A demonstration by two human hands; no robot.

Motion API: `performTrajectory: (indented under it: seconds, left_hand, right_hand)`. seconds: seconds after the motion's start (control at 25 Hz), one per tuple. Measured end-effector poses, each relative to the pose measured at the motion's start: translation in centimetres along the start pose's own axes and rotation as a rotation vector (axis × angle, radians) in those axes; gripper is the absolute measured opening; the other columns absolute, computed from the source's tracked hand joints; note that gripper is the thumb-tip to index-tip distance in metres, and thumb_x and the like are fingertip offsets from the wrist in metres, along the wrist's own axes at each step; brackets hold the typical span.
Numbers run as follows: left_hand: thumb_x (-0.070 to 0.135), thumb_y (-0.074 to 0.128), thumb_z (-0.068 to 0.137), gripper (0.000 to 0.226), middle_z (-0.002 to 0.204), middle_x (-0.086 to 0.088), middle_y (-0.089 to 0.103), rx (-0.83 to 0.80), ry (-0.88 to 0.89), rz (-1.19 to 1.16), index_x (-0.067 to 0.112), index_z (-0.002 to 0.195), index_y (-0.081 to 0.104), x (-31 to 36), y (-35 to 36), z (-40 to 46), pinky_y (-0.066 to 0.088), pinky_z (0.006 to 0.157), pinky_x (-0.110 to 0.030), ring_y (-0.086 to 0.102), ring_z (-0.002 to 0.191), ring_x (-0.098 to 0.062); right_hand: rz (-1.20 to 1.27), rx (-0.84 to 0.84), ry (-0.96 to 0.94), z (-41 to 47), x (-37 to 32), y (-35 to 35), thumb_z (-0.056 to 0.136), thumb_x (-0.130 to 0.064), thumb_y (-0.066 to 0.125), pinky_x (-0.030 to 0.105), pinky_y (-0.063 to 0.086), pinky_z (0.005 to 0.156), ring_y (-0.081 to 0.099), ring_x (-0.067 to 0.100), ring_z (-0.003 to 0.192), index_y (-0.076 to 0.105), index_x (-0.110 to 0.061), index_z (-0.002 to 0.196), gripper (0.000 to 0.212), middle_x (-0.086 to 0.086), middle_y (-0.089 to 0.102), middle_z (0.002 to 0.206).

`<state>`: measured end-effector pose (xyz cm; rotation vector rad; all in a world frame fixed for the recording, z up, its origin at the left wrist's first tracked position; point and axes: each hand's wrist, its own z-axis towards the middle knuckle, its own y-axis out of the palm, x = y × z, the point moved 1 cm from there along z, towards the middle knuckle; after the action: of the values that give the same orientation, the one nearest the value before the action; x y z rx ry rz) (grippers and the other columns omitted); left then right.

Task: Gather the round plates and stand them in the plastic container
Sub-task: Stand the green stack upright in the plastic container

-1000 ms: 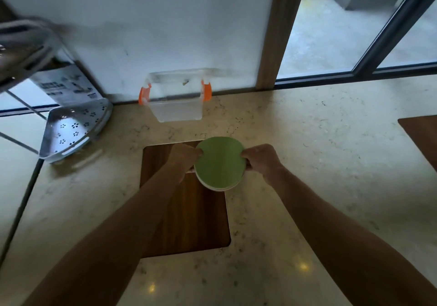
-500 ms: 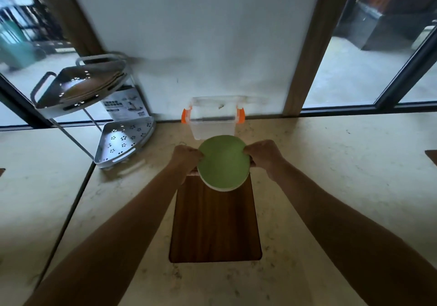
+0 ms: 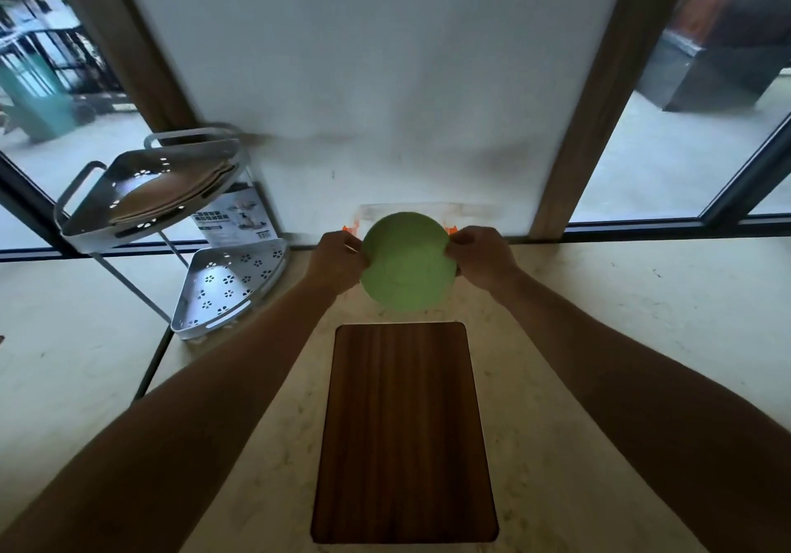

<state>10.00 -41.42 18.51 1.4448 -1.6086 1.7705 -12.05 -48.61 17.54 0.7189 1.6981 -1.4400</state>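
The left hand (image 3: 338, 259) and right hand (image 3: 481, 257) each pinch the round green plates (image 3: 406, 263); their count is unclear. They hide most of one clear plastic container with orange clips (image 3: 471, 210).

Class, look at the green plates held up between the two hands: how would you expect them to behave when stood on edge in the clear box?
The plates keep a flat round shape while pinched only at their sides by the left hand and right hand, so probably stiff. Being round, they may roll or tip once stood on edge. The box walls should steady them.
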Motion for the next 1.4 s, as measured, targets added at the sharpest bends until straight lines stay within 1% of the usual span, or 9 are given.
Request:
performTrajectory:
  seconds: [0.2,0.48,0.6,0.76,0.84,0.92,1.12,1.28,1.4]
  left_hand:
    - [0.001,0.067,0.072,0.02,0.086,-0.011,0.074,0.063,0.064,0.055,0.016,0.084,0.07,2.1,0.0,5.3,0.058,0.084,-0.044,0.071,0.085,-0.034]
    - [0.002,0.07,0.074,0.019,0.081,0.003,0.071,0.166,0.177,0.091,0.012,0.09,0.075,0.8,1.1,11.9,0.054,0.083,-0.029,0.07,0.08,-0.02]
    - [0.005,0.072,0.074,0.018,0.085,0.001,0.075,0.181,0.178,0.068,0.013,0.089,0.077,-0.3,1.9,14.8,0.052,0.079,-0.022,0.069,0.079,-0.016]
    - [0.009,0.073,0.073,0.02,0.086,0.0,0.078,0.204,0.133,0.077,0.019,0.088,0.08,-1.8,3.3,17.9,0.034,0.059,0.002,0.064,0.075,-0.009]
    - [0.009,0.072,0.071,0.021,0.085,-0.002,0.078,0.205,0.123,0.105,0.019,0.087,0.08,-2.9,4.2,19.3,0.035,0.056,0.001,0.066,0.075,-0.013]
    - [0.01,0.073,0.071,0.02,0.086,-0.003,0.079,0.202,0.134,0.156,0.018,0.087,0.08,-4.0,5.0,20.4,0.034,0.058,-0.001,0.069,0.078,-0.016]
    - [0.008,0.07,0.074,0.017,0.087,-0.002,0.078,0.192,0.206,0.269,0.016,0.087,0.077,-6.1,6.8,22.1,0.05,0.082,-0.03,0.071,0.085,-0.019]
    - [0.007,0.071,0.079,0.017,0.098,-0.007,0.072,0.217,0.261,0.338,0.014,0.094,0.075,-6.9,7.9,22.6,0.047,0.087,-0.04,0.062,0.096,-0.028]
    - [0.006,0.071,0.08,0.018,0.1,-0.014,0.063,0.22,0.269,0.385,0.012,0.097,0.075,-7.1,8.2,23.0,0.045,0.086,-0.045,0.056,0.097,-0.033]
  right_hand:
    - [-0.026,0.091,-0.094,5.4,-1.3,-0.5,0.085,-0.014,0.063,0.026,0.044,0.081,0.061,0.016,0.09,0.071,-0.014,0.1,0.018,0.001,0.07,0.095]
    - [0.01,0.134,-0.149,11.8,0.0,2.0,0.086,-0.01,0.062,0.035,0.049,0.087,0.063,0.021,0.092,0.07,-0.013,0.101,0.018,0.003,0.07,0.099]
    - [-0.032,0.152,-0.207,14.1,1.3,3.4,0.086,-0.009,0.063,0.035,0.049,0.087,0.065,0.022,0.091,0.071,-0.011,0.102,0.018,0.007,0.071,0.1]
    - [-0.092,0.174,-0.233,17.3,2.9,4.8,0.085,-0.01,0.065,0.024,0.045,0.082,0.065,0.019,0.089,0.074,-0.012,0.101,0.019,0.007,0.071,0.098]
    - [-0.106,0.17,-0.259,18.7,3.9,5.6,0.083,-0.008,0.068,0.021,0.045,0.081,0.066,0.02,0.087,0.074,-0.011,0.101,0.019,0.008,0.072,0.096]
    - [-0.117,0.163,-0.299,19.7,5.0,6.3,0.082,-0.006,0.07,0.026,0.048,0.082,0.067,0.022,0.084,0.074,-0.01,0.099,0.018,0.008,0.073,0.094]
    - [-0.228,0.144,-0.316,21.2,7.8,7.9,0.083,-0.014,0.07,0.032,0.044,0.081,0.061,0.023,0.085,0.075,-0.017,0.1,0.018,-0.001,0.075,0.093]
    - [-0.32,0.158,-0.297,21.9,8.8,8.5,0.085,-0.021,0.068,0.04,0.043,0.086,0.056,0.026,0.093,0.075,-0.022,0.101,0.018,-0.005,0.075,0.093]
    - [-0.408,0.203,-0.334,22.0,8.8,8.7,0.084,-0.022,0.068,0.044,0.045,0.082,0.054,0.029,0.092,0.076,-0.022,0.098,0.016,-0.002,0.076,0.089]
